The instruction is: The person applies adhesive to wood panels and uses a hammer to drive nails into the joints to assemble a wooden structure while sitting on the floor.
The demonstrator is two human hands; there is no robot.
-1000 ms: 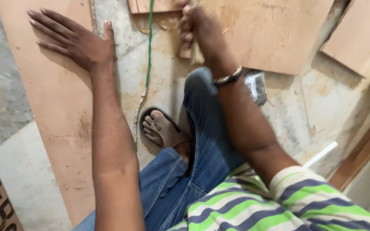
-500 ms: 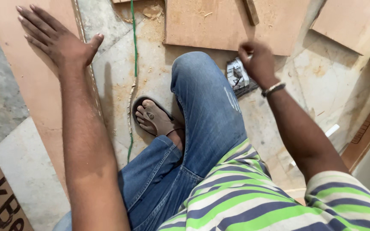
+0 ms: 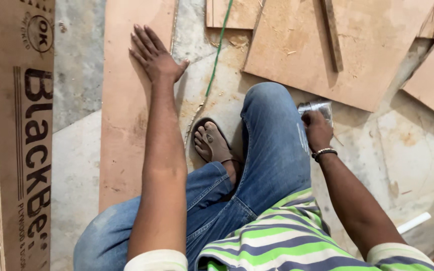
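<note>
Your left hand (image 3: 154, 57) lies flat, fingers spread, on the long plywood strip (image 3: 126, 100) at eleven o'clock, while your right hand (image 3: 317, 131) is curled around a small silvery packet (image 3: 317, 107) at two o'clock beside your knee (image 3: 267, 100).

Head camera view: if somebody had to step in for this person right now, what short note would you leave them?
Left hand: flat, fingers spread, pressing on the long plywood strip lying on the floor.
Right hand: closed on a small silvery object beside the raised knee; what it is cannot be told.
Around: a green cord runs across the floor past the sandalled foot. A large plywood sheet with a thin wooden strip on it lies ahead, and a printed plywood board stands at far left.
Done: the strip is held steady.
Left: no cut or mark shows on the strip.
</note>
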